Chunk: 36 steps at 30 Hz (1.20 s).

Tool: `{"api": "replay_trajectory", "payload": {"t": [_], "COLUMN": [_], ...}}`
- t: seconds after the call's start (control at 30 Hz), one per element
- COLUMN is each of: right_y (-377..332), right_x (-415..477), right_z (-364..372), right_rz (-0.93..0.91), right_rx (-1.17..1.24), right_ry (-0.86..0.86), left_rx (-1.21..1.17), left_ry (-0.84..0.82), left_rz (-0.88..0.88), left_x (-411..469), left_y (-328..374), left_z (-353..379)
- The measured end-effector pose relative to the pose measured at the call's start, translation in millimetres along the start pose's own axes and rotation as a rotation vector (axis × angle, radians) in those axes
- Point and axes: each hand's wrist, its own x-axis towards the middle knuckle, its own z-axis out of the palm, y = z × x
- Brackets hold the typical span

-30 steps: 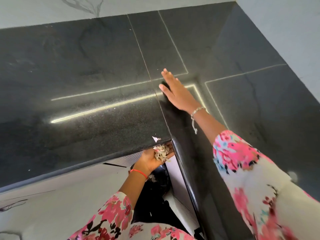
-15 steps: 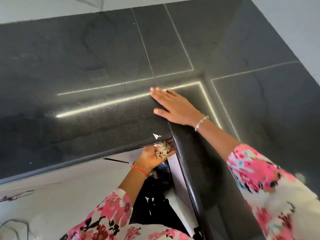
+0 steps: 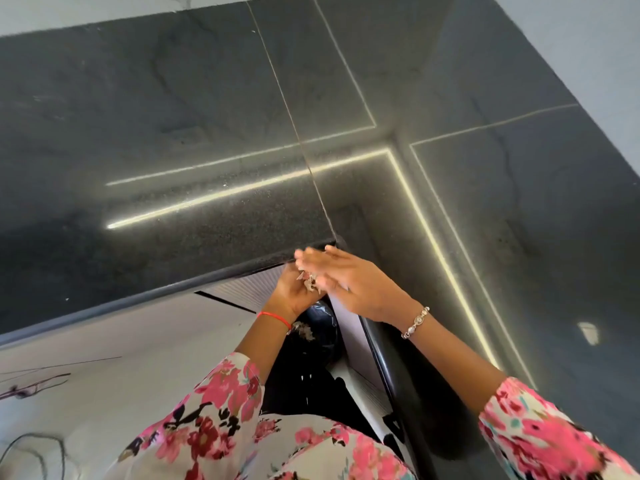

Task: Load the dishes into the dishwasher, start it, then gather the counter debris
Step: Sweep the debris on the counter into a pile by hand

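A small heap of pale, flaky debris [image 3: 309, 283] lies in my cupped left hand [image 3: 294, 292], which I hold just under the inner corner of the black stone counter [image 3: 194, 216]. My right hand [image 3: 349, 282] is flat with straight fingers, its edge at the counter lip right above the left palm, blurred by motion. The right hand partly hides the debris. No dishes or dishwasher are in view.
The L-shaped counter bends round to the right [image 3: 519, 237], backed by dark wall tiles with bright reflected lines. A black bin bag [image 3: 318, 334] with a few scraps in it sits below my hands. White cabinet fronts [image 3: 114, 341] run along the left.
My right hand has swept from the back corner of the counter toward me to the front edge, pushing a white scrap off into the cupped left hand. The left hand has stayed in place.
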Motion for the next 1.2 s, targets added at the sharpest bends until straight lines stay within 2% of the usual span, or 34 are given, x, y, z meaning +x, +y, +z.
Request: {"api": "replay_trajectory", "payload": {"t": [0.07,0.13,0.33,0.47,0.57,0.7,0.83,0.93,1.1,1.17,1.2], "right_y": [-10,-24,-57,-69,-62,-16,48,109,203,232,247], "right_x": [1,1,-9,-23,-30,-29,-31,-33,-36,-34,-34], "right_z": [-2,3,60,127,179,253,330,393,476,496,506], "right_rz": [0.201,0.361,0.576,0.683,0.842,1.139,1.247,1.261,1.28,1.296,1.306], "right_rx": [0.391,0.624,0.889,0.957,1.149,1.487,1.626,1.641,1.601,1.56,1.526], "right_ry": [0.204,0.431,0.981,1.206,1.337,1.389,1.355,1.321,1.303,1.27,1.242], "left_rx": [0.027,0.064,0.135,0.152,0.187,0.294,0.344,0.345,0.4,0.535,0.686], "left_ry": [-0.119,-0.162,-0.1,-0.013,0.108,0.17,0.2,0.181,0.243,0.284,0.292], "left_rz": [-0.004,-0.005,-0.111,-0.213,-0.26,-0.262,-0.286,-0.25,-0.175,-0.159,-0.153], "left_x": [-8,-14,-17,-18,-3,38,98,157,247,277,289], "left_y": [0,-1,-1,3,4,-6,-19,-36,-62,-71,-76], "left_z": [8,11,-23,-73,-116,-178,-240,-289,-363,-386,-395]}}
